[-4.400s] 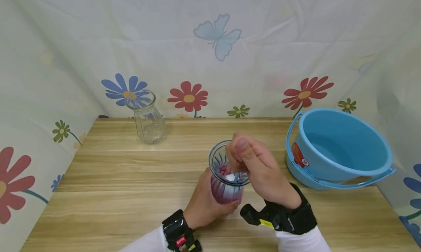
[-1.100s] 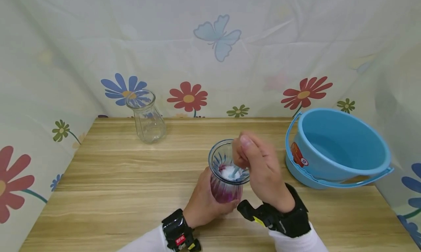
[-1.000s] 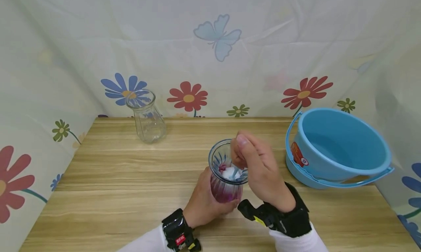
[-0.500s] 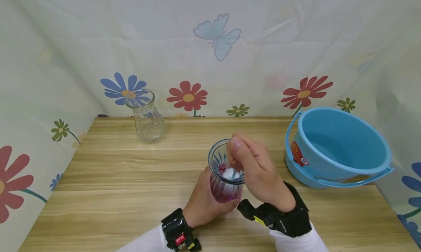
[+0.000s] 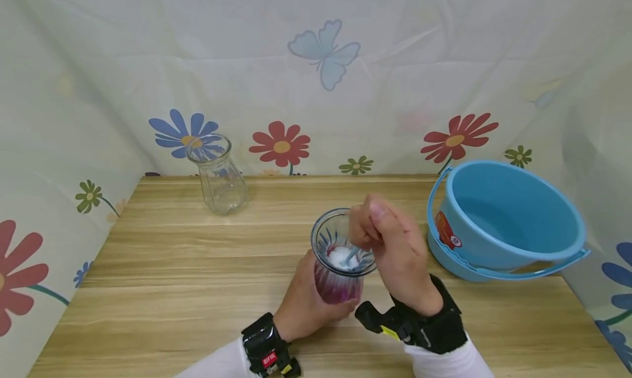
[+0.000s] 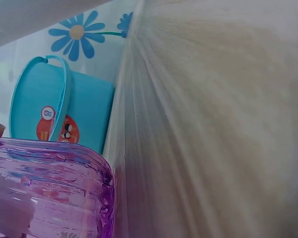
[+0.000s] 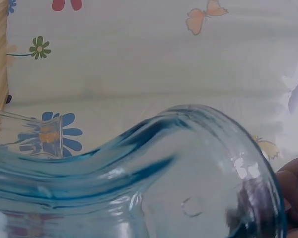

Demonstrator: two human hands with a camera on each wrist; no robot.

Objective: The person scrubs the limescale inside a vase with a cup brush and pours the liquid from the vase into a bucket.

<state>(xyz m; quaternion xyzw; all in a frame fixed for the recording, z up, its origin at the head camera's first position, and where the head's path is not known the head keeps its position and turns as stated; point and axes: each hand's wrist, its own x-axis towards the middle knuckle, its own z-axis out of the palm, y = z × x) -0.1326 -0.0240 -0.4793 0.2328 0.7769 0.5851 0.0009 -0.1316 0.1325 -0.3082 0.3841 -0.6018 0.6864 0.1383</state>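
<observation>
In the frame's lower centre, the left hand (image 5: 307, 305) grips the glass vase (image 5: 338, 286); the right hand (image 5: 397, 249) grasps a blue handle (image 5: 353, 254) reaching into it. The vase seems stiff, fragile and probably slippery, best held round its body.

We see a desk (image 5: 173, 268) with a pale wood-grain top. Toward its far left, a clear glass vase (image 5: 223, 186) stands upright; on the right sits a blue bucket (image 5: 513, 213), its handle (image 5: 535, 276) lowered. Whether the purple-and-blue vase (image 5: 338, 286) nearer us touches the wood, we cannot tell.
</observation>
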